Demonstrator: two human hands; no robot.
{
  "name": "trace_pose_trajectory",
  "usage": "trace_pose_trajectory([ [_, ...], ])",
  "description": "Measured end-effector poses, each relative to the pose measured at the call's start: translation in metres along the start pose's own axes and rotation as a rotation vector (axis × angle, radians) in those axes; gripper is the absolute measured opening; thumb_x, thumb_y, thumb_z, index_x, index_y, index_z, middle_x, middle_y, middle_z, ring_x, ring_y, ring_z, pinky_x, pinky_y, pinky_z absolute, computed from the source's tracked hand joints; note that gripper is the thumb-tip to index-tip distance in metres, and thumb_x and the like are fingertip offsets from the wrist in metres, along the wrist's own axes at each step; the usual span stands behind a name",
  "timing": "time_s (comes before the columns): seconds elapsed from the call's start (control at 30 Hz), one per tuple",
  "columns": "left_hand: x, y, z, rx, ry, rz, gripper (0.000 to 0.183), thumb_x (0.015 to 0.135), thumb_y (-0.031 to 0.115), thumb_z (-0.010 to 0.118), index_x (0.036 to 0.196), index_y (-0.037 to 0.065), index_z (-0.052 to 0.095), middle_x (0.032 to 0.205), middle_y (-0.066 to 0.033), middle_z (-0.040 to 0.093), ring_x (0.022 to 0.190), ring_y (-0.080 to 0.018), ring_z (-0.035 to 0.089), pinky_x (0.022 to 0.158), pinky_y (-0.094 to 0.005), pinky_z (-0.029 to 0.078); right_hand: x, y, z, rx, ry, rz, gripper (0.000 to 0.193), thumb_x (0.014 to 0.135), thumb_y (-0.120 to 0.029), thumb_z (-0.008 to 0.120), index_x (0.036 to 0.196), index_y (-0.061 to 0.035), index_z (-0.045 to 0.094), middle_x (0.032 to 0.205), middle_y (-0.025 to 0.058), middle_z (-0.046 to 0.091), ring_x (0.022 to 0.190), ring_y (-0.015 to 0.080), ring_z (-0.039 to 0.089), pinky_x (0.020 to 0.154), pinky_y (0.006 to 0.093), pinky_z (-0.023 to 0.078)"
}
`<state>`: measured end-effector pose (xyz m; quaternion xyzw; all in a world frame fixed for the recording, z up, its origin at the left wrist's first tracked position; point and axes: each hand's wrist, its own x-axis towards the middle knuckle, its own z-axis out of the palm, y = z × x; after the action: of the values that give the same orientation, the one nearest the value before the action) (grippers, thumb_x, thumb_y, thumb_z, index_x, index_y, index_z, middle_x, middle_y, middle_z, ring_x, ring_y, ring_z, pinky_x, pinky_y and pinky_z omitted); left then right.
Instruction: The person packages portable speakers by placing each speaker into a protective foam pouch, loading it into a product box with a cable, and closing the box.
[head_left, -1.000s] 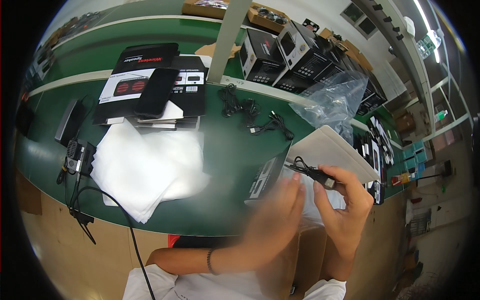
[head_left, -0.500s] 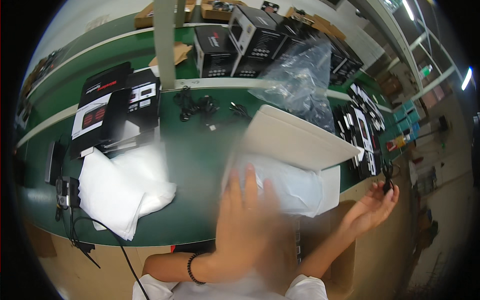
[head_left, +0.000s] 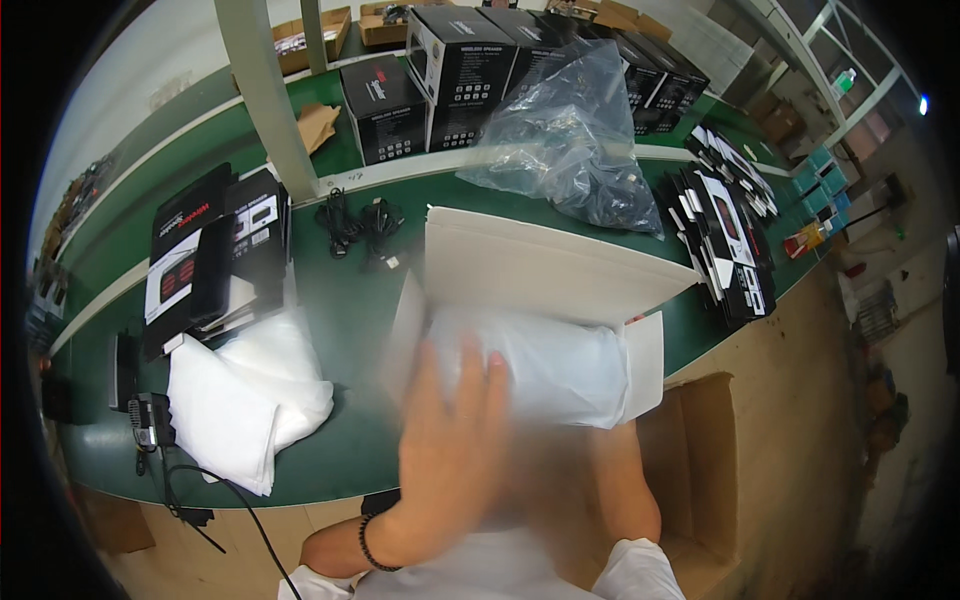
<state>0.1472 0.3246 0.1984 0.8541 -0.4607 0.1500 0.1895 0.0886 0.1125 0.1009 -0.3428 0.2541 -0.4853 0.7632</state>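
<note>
An open white-lined cardboard box [head_left: 545,260] sits in front of me, its lid flap raised at the far side. Inside lies an item in a pale, translucent wrapping [head_left: 560,370]; the wrapping hides what it is. Fingers stretched out and slightly spread, my left hand [head_left: 450,430] lies over the left part of the wrapped item, blurred at the edges. My right hand [head_left: 613,450] reaches to the box's near right side. Its fingers are hidden behind the box and wrapping, so whether it holds a cable cannot be seen.
Folded white wrapping sheets [head_left: 225,410] lie left, below flattened black cartons [head_left: 215,260]. Coiled black cables [head_left: 360,225] rest beyond the box. A clear plastic bag [head_left: 570,150] lies before stacked black boxes [head_left: 465,80]. More flat cartons [head_left: 725,240] are right; an open brown carton [head_left: 700,460] stands below.
My right hand, which held a small black cable bundle out at the right, has moved left to the box, and its fingers are now hidden. My left hand has shifted slightly left.
</note>
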Motion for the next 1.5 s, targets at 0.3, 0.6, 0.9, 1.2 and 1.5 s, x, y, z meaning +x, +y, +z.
trace_pose_trajectory([
  [0.3,0.001,0.013,0.007,-0.093,-0.003,0.022,0.08,0.077,0.028,0.081,0.141,-0.009,0.052,0.151,-0.0267,0.049,0.139,-0.0427,0.049,0.116,-0.0484,0.041,0.006,-0.069,0.001,-0.201,-0.07,-0.343,0.028,0.105,-0.01,0.059,0.132,-0.0018,0.057,0.122,0.0116,0.062,0.105,0.0172,0.063,0.095,0.0308,0.054],
  [0.6,0.003,0.013,0.013,-0.071,0.05,0.042,0.073,0.082,0.03,0.073,0.141,-0.007,0.053,0.149,-0.0235,0.052,0.139,-0.0387,0.05,0.117,-0.0458,0.04,-0.077,-0.12,0.084,-0.835,-0.561,-0.931,0.043,0.081,-0.004,0.085,0.119,0.0035,0.068,0.111,0.0198,0.07,0.099,0.0249,0.067,0.085,0.0342,0.057],
  [0.9,-0.003,0.009,0.015,-0.163,0.097,0.07,0.055,0.091,0.013,0.057,0.14,-0.014,0.051,0.141,-0.028,0.055,0.142,-0.0392,0.048,0.119,-0.0436,0.038,-0.075,-0.07,0.173,-1.108,-0.68,-0.643,0.023,0.079,-0.003,0.088,0.089,0.0051,0.069,0.083,0.0123,0.074,0.065,0.0152,0.071,0.061,0.0256,0.056],
  [1.2,-0.004,0.002,0.015,-0.11,0.081,0.117,0.052,0.092,0.017,0.057,0.135,-0.013,0.056,0.143,-0.0303,0.054,0.14,-0.0407,0.049,0.121,-0.0433,0.036,-0.07,-0.066,0.176,-1.134,-0.735,-0.473,0.028,0.082,-0.006,0.085,0.096,0.0054,0.064,0.085,0.0115,0.071,0.072,0.0156,0.072,0.06,0.0275,0.059],
  [1.5,-0.004,0.003,0.019,-0.077,0.103,0.124,0.047,0.089,0.019,0.06,0.126,-0.011,0.063,0.134,-0.0273,0.06,0.132,-0.0416,0.053,0.118,-0.0484,0.038,-0.058,-0.071,0.169,-1.37,-0.987,-0.514,0.033,0.081,0.004,0.08,0.11,0.0019,0.064,0.104,0.0131,0.072,0.086,0.0166,0.071,0.073,0.0309,0.059],
])
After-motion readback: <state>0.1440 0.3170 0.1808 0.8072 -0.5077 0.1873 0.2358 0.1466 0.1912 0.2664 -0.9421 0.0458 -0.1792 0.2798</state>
